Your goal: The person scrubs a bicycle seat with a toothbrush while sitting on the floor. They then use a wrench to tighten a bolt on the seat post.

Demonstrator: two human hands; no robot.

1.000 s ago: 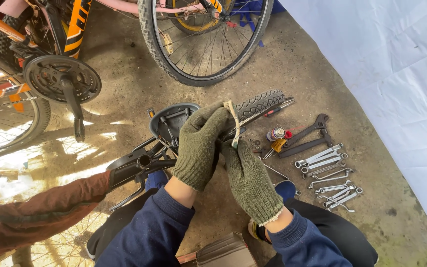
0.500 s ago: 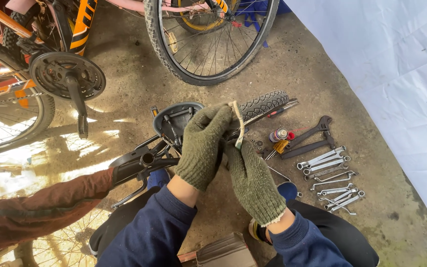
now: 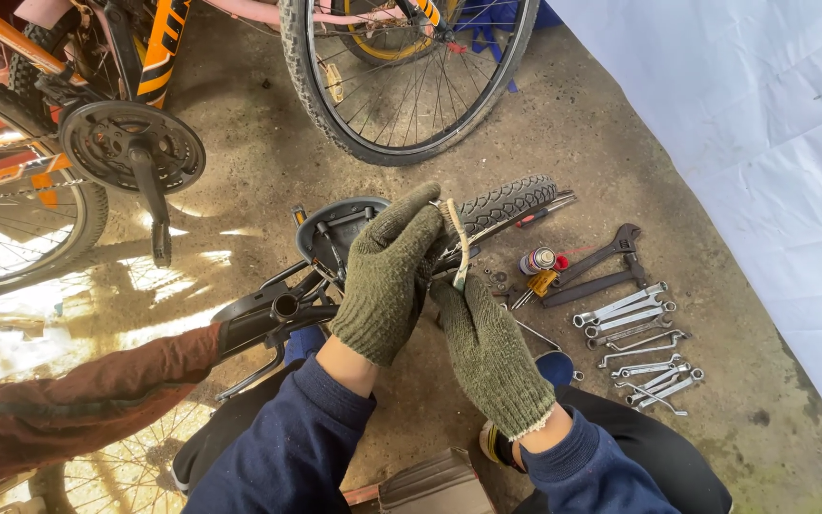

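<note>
At the centre of the frame the left hand (image 3: 390, 271) and the right hand (image 3: 489, 354), both in green knitted gloves, are meeting over a small knobby tyre (image 3: 506, 202). The left grip is closing around a pale, thin strip (image 3: 462, 246) that is arching over its fingers; the right grip is pinching the lower end of that same strip just below. The tyre is lying on the concrete floor (image 3: 582, 124) right behind the hands, stretching toward the middle right.

Under the left hand a dark mudguard (image 3: 330, 228) and a black bicycle frame part (image 3: 268, 314) are resting — touching the tyre's end. To the right, near the tyre, a small spray can (image 3: 538, 260) is lying beside a row of wrenches (image 3: 635, 328) spread on the floor.

In the upper middle a large bicycle wheel (image 3: 401, 81) is standing upright. At the upper left an orange bicycle's crank and chainring (image 3: 130, 152) are hanging — and along the lower left a brown sleeve (image 3: 68, 405) of another person is reaching in.
</note>
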